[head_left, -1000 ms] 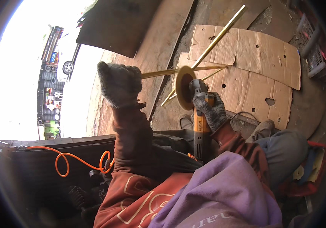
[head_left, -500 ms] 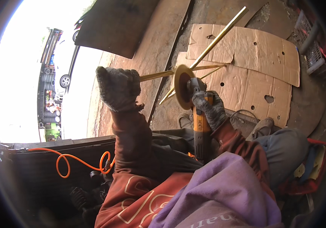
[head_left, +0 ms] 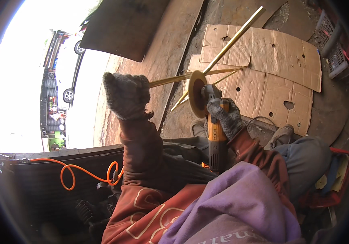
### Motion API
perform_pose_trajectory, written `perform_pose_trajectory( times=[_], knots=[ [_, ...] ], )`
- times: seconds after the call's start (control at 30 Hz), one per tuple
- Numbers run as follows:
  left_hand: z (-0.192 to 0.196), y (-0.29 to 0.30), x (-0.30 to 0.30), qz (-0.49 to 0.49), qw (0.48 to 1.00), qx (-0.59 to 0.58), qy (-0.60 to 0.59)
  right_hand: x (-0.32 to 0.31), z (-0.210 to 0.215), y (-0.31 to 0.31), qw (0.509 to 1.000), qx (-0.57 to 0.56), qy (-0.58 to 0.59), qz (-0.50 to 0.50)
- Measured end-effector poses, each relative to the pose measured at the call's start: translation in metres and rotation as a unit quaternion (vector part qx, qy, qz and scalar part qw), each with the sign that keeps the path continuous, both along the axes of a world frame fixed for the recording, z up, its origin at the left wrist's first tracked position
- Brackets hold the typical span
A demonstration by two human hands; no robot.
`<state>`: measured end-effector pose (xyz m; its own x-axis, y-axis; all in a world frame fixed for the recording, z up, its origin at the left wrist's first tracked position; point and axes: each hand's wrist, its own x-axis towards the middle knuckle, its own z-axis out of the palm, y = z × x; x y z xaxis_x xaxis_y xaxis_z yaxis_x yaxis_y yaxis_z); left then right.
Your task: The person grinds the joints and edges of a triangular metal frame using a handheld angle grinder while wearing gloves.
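Note:
My left hand (head_left: pixel 127 95), in a grey knit glove, is closed around one end of a gold-coloured metal bar (head_left: pixel 167 81). That bar belongs to a crossed piece of several gold bars, with a long square tube (head_left: pixel 233 42) running up to the far right. My gloved right hand (head_left: pixel 228 116) grips the head end of a yellow and black angle grinder (head_left: pixel 216 140). The grinder's round tan disc (head_left: pixel 196 95) stands on edge against the bars near where they cross. Whether it touches them or is spinning, I cannot tell.
Cardboard sheets (head_left: pixel 264 87) with holes lie on the floor beyond my hands. A grey plastic crate (head_left: pixel 341 61) stands at the right, a red tray (head_left: pixel 339 195) near my knee. A dark panel (head_left: pixel 121 28) hangs far left. An orange hose (head_left: pixel 85 175) curls at the lower left.
The grinder and its disc have shifted very slightly to the right. Outside at the left, the white car has moved a little down the picture. My left hand holds its place.

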<state>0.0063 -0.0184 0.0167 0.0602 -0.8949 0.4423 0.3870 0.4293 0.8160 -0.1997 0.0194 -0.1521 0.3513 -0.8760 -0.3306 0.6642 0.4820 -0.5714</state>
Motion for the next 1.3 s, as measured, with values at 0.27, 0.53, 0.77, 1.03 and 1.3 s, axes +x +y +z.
perform_pose_trajectory(
  times=[0.27, 0.53, 0.77, 1.03, 1.3],
  knots=[
    [-0.006, 0.002, 0.009, -0.023, 1.0, 0.008, 0.018, 0.001, 0.012, -0.001, 0.999, -0.038, 0.0, 0.019],
    [-0.002, 0.0, 0.017, -0.05, 0.999, 0.002, 0.008, 0.003, 0.004, -0.001, 1.0, -0.016, 0.0, 0.01],
    [-0.002, 0.001, 0.023, -0.135, 0.99, -0.016, -0.032, 0.004, 0.01, -0.002, 1.0, -0.02, -0.022, 0.004],
    [-0.005, 0.007, 0.027, -0.113, 0.991, -0.001, -0.075, -0.004, -0.005, -0.006, 1.0, -0.008, -0.015, 0.017],
    [-0.008, 0.003, 0.028, -0.103, 0.991, -0.008, -0.083, -0.012, -0.004, -0.008, 0.998, 0.015, -0.052, 0.034]
  ],
)
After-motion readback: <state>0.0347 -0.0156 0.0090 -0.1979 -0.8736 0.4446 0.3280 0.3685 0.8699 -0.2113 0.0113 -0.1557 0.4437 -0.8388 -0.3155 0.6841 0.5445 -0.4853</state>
